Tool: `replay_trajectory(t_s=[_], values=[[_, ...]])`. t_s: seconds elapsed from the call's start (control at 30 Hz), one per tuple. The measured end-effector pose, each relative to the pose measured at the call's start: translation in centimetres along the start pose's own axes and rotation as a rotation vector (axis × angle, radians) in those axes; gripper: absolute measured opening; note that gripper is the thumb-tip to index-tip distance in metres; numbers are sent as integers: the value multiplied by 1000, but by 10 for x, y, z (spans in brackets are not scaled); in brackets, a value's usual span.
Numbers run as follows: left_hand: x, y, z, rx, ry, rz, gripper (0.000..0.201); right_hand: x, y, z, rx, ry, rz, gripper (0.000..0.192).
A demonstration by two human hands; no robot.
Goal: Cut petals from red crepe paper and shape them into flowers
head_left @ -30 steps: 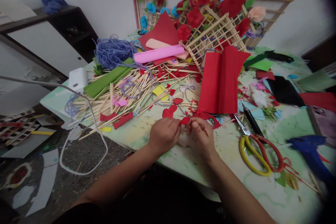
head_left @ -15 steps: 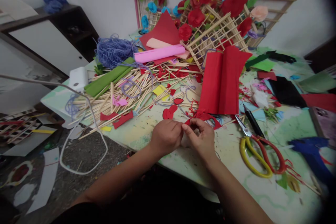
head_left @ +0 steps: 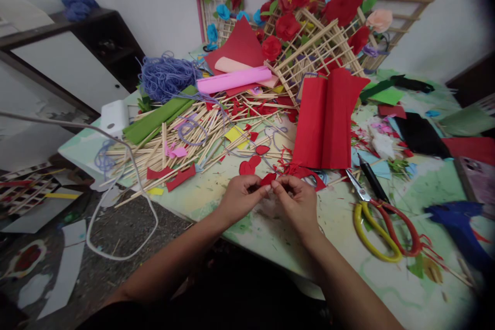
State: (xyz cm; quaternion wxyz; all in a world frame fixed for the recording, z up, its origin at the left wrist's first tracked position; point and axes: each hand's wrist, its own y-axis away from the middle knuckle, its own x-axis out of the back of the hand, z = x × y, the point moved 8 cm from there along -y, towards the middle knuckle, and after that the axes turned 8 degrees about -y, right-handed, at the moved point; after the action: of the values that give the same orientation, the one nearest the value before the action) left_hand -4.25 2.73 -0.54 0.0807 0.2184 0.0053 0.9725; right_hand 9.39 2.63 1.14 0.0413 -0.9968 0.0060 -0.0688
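Note:
Between my fingertips is a small red paper petal (head_left: 267, 179), held just above the table's near edge. My left hand (head_left: 240, 197) pinches it from the left, thumb pointing inward. My right hand (head_left: 297, 203) grips its other side between thumb and fingers, and partly covers it. Just beyond my hands lie loose red petals (head_left: 249, 165) on the table. Behind my right hand are red paper scraps (head_left: 309, 174) and a standing folded sheet of red crepe paper (head_left: 325, 121).
Scissors (head_left: 377, 227), a black pen (head_left: 373, 179) and a blue glue gun (head_left: 460, 224) lie to the right. Thin wooden sticks (head_left: 174, 136), purple yarn (head_left: 168, 77) and a green paper roll (head_left: 160, 116) cover the left. Wooden lattices (head_left: 313, 51) with paper flowers stand behind. A white cable (head_left: 149, 198) loops at the left edge.
My left hand has turned from a closed, fist-like pose, so its thumb now faces inward on the petal. More of the red petal shows between my hands.

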Motion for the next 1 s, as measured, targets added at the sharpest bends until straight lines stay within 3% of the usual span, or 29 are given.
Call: replay_trajectory(t_s=[0.13, 0.23, 0.33, 0.4, 0.5, 0.73, 1.0], values=[[-2, 0, -3, 38, 68, -17, 32, 9, 2, -11, 99, 109, 82, 15], [0, 0, -6, 69, 72, 15, 33, 13, 7, -30, 332, 358, 147, 15], [-2, 0, -5, 43, 29, 5, 33, -1, 16, -46, 591, 673, 101, 19], [-4, 0, 0, -19, -38, -6, 33, -11, 21, -50, 674, 799, 64, 22], [-6, 0, 4, -80, -80, -19, 33, -17, 24, -51, 702, 852, 41, 21], [-8, 2, 5, -75, 97, -62, 31, -17, 23, -53, 693, 803, 20, 18], [-8, 1, 1, -23, 151, -57, 36, -13, 23, -51, 613, 596, -24, 9]])
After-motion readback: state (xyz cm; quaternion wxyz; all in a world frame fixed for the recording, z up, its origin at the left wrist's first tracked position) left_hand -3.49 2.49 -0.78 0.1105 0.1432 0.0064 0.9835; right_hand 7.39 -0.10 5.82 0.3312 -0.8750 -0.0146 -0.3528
